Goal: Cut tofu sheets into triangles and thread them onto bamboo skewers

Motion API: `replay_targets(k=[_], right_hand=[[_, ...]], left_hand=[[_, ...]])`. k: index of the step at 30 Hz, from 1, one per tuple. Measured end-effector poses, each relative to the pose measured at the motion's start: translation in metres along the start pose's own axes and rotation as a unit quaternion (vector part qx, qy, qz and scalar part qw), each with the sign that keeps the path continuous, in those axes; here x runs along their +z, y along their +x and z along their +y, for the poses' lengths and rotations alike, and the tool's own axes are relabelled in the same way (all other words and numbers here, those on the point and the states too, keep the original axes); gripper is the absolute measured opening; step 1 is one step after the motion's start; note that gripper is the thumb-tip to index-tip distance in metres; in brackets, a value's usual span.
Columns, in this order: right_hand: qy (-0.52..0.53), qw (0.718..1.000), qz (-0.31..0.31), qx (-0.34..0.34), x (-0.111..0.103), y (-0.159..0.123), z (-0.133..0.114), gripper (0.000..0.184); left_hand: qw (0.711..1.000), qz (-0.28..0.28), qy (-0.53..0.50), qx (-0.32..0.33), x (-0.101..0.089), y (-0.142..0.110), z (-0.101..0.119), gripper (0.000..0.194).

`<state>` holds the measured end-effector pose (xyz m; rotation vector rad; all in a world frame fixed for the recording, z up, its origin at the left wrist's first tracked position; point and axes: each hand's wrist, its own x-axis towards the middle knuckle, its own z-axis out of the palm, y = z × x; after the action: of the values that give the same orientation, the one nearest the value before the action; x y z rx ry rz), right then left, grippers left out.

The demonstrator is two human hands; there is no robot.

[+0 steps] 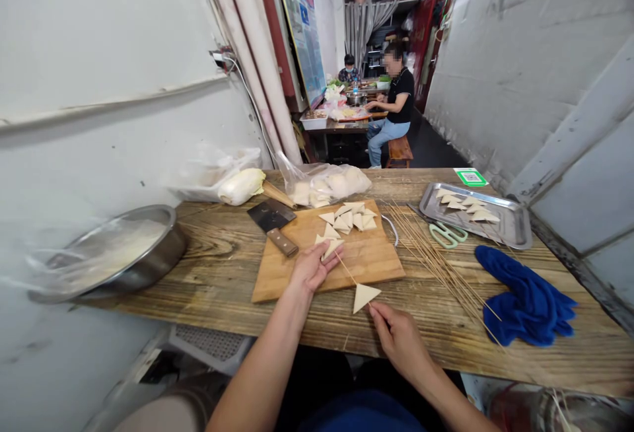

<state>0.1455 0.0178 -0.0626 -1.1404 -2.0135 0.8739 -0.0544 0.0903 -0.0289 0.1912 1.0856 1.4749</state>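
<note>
My right hand pinches the lower end of a thin bamboo skewer. One pale triangular tofu slice is threaded on it close to my fingers. The skewer's other end reaches my left hand, which holds a tofu slice between thumb and fingers over the cutting board. Whether the tip has entered that slice, I cannot tell. Beyond the left hand, a pile of cut tofu triangles lies on the board. A cleaver rests at the board's left edge, its wooden handle toward me.
Loose skewers, green-handled scissors and a blue cloth lie to the right. A metal tray holds skewered triangles. Left stands a steel basin; behind are a bag of tofu and a cabbage. Two people sit farther back.
</note>
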Motion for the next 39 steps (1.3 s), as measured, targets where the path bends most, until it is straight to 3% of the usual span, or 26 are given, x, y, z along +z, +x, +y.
replay_targets(k=[25, 39], right_hand=[[-0.014, 0.999, -0.03, 0.001, -0.008, 0.0, -0.005, 0.036], [-0.019, 0.999, -0.03, 0.005, -0.012, -0.002, -0.01, 0.038]], left_hand=[[0.994, -0.056, 0.097, 0.003, -0.001, -0.007, -0.005, 0.005], [0.994, -0.088, 0.057, -0.01, 0.004, -0.017, 0.001, 0.013]])
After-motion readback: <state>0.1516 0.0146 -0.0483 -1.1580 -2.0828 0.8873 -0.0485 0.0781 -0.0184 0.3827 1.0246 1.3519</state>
